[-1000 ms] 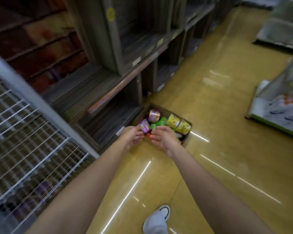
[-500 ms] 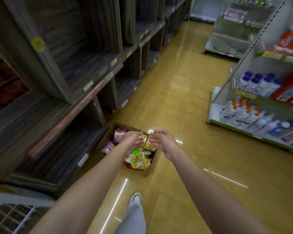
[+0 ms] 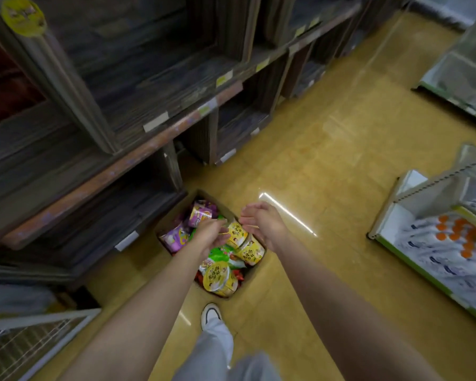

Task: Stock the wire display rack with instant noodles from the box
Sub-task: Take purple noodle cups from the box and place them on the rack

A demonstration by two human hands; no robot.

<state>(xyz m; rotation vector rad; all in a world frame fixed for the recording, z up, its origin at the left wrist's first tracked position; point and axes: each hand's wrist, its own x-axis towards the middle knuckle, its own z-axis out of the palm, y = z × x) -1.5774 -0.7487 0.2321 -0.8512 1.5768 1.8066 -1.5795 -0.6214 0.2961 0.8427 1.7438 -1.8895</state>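
The head camera looked down an aisle with a glossy yellow floor (image 3: 327, 166). A cardboard box (image 3: 168, 223) sat on that floor, close against the foot of the dark wooden shelves (image 3: 138, 111) on the left. The box was open at the top and crowded with instant noodles: purple packs (image 3: 176, 237) at its far left side, yellow cups (image 3: 252, 253) along its right side, another yellow cup (image 3: 217, 276) lying tilted at the near end, and green packs (image 3: 219, 253) between them.

Both bare arms reached forward over the box. The left hand (image 3: 208, 236) hung above the middle of the box with its fingers stretched out toward a yellow cup (image 3: 238, 234) at the box's far right corner; the fingertips were at or just short of the cup's rim, and motion blur hid whether they touched. It gripped nothing. The right hand (image 3: 261, 224) hovered just right of the same cup, above the box's right edge, palm turned inward and fingers loosely spread, holding nothing.

The wire rack (image 3: 25, 345) showed only as a white grid corner at the lower left, well apart from the box. A white shoe (image 3: 210, 314) and a pale grey trouser leg (image 3: 217, 347) stood just near of the box. On the right, white shelves (image 3: 412, 237) held bottles with orange caps (image 3: 456, 237), blurred.
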